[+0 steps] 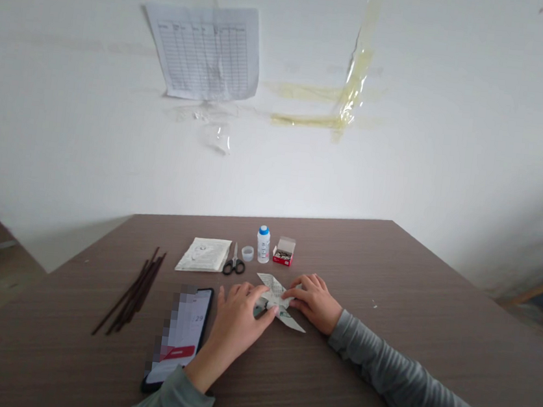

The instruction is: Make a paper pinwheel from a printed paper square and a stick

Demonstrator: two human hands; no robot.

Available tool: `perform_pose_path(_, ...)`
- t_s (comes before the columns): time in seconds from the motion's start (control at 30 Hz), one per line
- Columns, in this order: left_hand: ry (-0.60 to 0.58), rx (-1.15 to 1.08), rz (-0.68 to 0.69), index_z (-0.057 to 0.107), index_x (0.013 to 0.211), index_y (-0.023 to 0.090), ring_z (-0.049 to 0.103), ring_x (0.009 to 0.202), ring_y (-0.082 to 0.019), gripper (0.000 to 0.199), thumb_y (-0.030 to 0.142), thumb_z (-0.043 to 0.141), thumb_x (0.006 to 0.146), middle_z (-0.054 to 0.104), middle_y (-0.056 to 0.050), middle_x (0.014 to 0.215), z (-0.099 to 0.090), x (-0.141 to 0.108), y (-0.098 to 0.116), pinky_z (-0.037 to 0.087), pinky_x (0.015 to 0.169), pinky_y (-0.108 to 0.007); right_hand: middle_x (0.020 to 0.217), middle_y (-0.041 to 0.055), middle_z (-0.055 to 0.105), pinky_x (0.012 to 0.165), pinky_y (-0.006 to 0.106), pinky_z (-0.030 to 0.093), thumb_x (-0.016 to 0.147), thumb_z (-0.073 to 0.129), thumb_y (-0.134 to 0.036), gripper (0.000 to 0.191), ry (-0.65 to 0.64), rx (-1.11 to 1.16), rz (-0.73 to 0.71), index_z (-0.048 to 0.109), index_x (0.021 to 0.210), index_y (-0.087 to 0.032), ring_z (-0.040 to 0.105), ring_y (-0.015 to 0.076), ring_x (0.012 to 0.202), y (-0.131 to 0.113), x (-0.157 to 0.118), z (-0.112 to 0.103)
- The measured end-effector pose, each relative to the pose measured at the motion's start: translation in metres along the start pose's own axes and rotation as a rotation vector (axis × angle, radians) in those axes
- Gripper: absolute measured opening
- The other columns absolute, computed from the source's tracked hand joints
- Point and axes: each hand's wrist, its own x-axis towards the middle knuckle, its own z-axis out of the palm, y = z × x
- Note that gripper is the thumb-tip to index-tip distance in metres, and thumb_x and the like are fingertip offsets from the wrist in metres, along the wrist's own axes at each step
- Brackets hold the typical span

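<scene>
A folded paper pinwheel (280, 302) with printed, pale blades lies on the table under my fingertips. My left hand (235, 327) reaches in from the lower left, with its fingers spread and its longest fingers on the pinwheel's near side. My right hand (314, 302) comes from the right, and its fingertips press the pinwheel's middle. The two hands nearly meet there, hiding the centre. A smartphone (182, 337) with a pixelated screen lies under the heel of my left hand's side. Grey sleeves (380, 366) cover both forearms.
On the brown wood-grain table (391, 276) lie several dark sticks (131, 292), a paper packet (203, 254), black-handled scissors (234, 261), a small cap (247, 253), a blue-capped glue bottle (263, 245) and a small red box (283, 252). A white wall stands behind.
</scene>
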Motion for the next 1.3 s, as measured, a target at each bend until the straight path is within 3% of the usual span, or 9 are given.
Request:
perform_pose_path(0.23,0.083,0.083,-0.037,0.099,0.145,0.035,0.084,0.150,-0.043,0.034,0.026,0.081,0.118,0.094,-0.013,0.146,0.003,0.003,-0.007,0.056,0.145,-0.077,0.147,0.0095,0.089,0.134,0.067,0.065,0.120,0.082,-0.024,0.036,-0.030,0.038,-0.033,0.101,0.142,-0.046,0.078,0.0384,0.143,0.000,0.000,-0.015)
perform_pose_path(0.43,0.075,0.077,-0.021,0.103,0.130,0.035,0.085,0.146,-0.041,0.028,0.023,0.081,0.118,0.095,-0.011,0.143,-0.001,0.002,-0.011,0.056,0.144,-0.077,0.139,0.0076,0.090,0.128,0.066,0.069,0.120,0.080,-0.032,0.032,0.049,0.036,-0.049,0.102,0.136,-0.050,0.080,0.0392,0.135,0.005,0.003,-0.002)
perform_pose_path(0.57,0.067,0.073,-0.031,0.102,0.133,0.034,0.085,0.148,-0.042,0.028,0.022,0.082,0.118,0.095,-0.011,0.145,-0.004,0.001,-0.011,0.056,0.144,-0.076,0.141,0.0117,0.090,0.127,0.063,0.069,0.121,0.083,-0.037,0.029,0.064,0.097,-0.062,0.101,0.144,-0.041,0.081,0.0377,0.135,0.010,0.004,-0.002)
perform_pose_path(0.73,0.060,0.081,-0.046,0.102,0.137,0.033,0.084,0.151,-0.042,0.030,0.021,0.081,0.118,0.095,-0.012,0.148,-0.006,0.002,-0.012,0.056,0.145,-0.076,0.135,0.0142,0.093,0.122,0.057,0.073,0.121,0.081,-0.029,0.029,0.143,0.207,-0.083,0.101,0.141,-0.032,0.086,0.0363,0.132,0.022,0.013,-0.023)
perform_pose_path(0.93,0.060,0.078,-0.035,0.102,0.134,0.034,0.083,0.151,-0.041,0.028,0.023,0.081,0.119,0.094,-0.011,0.146,-0.002,0.002,-0.018,0.058,0.143,-0.071,0.130,0.0144,0.096,0.122,0.051,0.073,0.116,0.076,-0.011,0.035,0.238,0.126,0.062,0.103,0.133,-0.027,0.090,0.0353,0.130,0.024,0.044,-0.054)
perform_pose_path(1.1,0.075,0.065,-0.004,0.102,0.134,0.032,0.085,0.149,-0.043,0.027,0.023,0.082,0.117,0.095,-0.013,0.147,0.004,0.003,-0.023,0.060,0.139,-0.072,0.138,0.0138,0.096,0.121,0.046,0.067,0.120,0.075,-0.013,0.034,0.115,-0.043,0.202,0.101,0.138,-0.026,0.087,0.0329,0.135,0.007,0.083,-0.071)
perform_pose_path(1.3,0.106,0.048,-0.007,0.102,0.131,0.033,0.085,0.147,-0.043,0.026,0.023,0.085,0.115,0.095,-0.012,0.145,0.009,0.003,-0.028,0.059,0.140,-0.074,0.145,0.0150,0.096,0.124,0.048,0.058,0.120,0.081,-0.021,0.025,0.006,-0.118,0.262,0.104,0.126,-0.028,0.081,0.0364,0.145,-0.014,0.114,-0.068)
